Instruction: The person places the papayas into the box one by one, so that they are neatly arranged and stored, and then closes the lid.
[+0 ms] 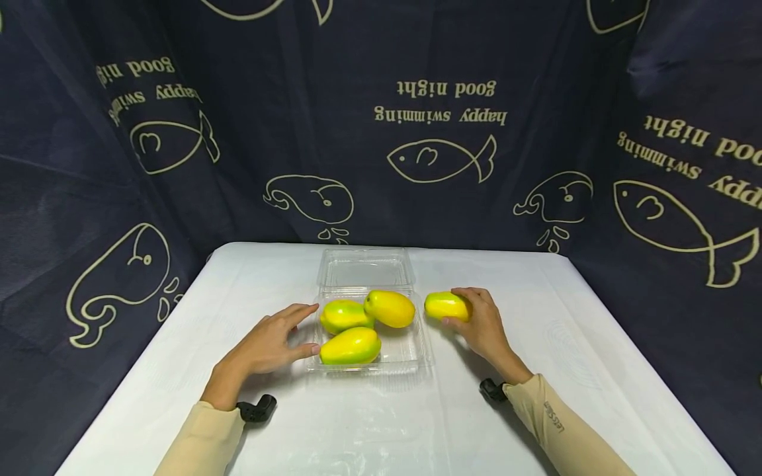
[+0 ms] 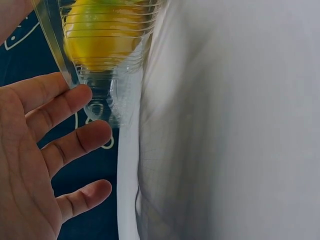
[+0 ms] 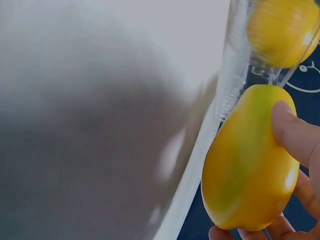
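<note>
In the head view, my right hand (image 1: 483, 325) grips a yellow-green papaya (image 1: 445, 306) just right of a clear plastic box (image 1: 405, 345). The right wrist view shows the thumb on one side of this papaya (image 3: 250, 160) and the fingers curled under its far end. Inside the box lie three more papayas: one at the front (image 1: 351, 346), one at the back left (image 1: 344, 317) and one at the back right (image 1: 390, 309). My left hand (image 1: 268, 344) is at the box's left side, fingers spread, with thumb and fingertips right at the wall.
The box's hinged clear lid (image 1: 366, 270) lies folded back on the far side. Everything stands on a table with a white cloth (image 1: 369, 430). Dark blue curtains (image 1: 369, 79) with fish drawings enclose the table's back and sides.
</note>
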Available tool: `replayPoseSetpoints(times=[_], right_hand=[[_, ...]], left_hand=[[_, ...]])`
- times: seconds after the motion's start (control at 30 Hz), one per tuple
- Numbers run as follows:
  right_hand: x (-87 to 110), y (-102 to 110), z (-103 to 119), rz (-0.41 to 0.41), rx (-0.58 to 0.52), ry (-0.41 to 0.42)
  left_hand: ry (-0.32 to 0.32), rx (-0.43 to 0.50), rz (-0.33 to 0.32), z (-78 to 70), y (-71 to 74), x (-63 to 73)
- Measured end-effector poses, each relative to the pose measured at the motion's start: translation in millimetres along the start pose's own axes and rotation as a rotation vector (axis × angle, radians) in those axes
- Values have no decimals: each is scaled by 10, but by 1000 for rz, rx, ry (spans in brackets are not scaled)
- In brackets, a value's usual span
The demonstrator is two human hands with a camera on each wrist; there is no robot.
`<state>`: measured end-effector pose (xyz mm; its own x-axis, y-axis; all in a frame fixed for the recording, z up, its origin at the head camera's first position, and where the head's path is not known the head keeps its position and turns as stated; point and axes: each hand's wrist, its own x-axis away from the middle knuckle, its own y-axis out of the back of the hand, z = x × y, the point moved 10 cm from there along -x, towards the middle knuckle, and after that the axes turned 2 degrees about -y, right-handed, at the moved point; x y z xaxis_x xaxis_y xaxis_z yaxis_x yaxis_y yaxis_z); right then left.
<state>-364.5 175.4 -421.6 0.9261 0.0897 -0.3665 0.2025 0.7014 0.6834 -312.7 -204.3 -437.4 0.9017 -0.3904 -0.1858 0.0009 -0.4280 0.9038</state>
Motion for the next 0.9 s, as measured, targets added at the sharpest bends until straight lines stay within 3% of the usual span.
replayPoseSetpoints(times=[0.43,0.9], right_hand=[[-40,102,149,-74,-42,-16],[31,152,573,-79,-142,44]], left_hand=[[-14,1,-4,-15,3,-12],[-7,5,-3,-15,2,-10]])
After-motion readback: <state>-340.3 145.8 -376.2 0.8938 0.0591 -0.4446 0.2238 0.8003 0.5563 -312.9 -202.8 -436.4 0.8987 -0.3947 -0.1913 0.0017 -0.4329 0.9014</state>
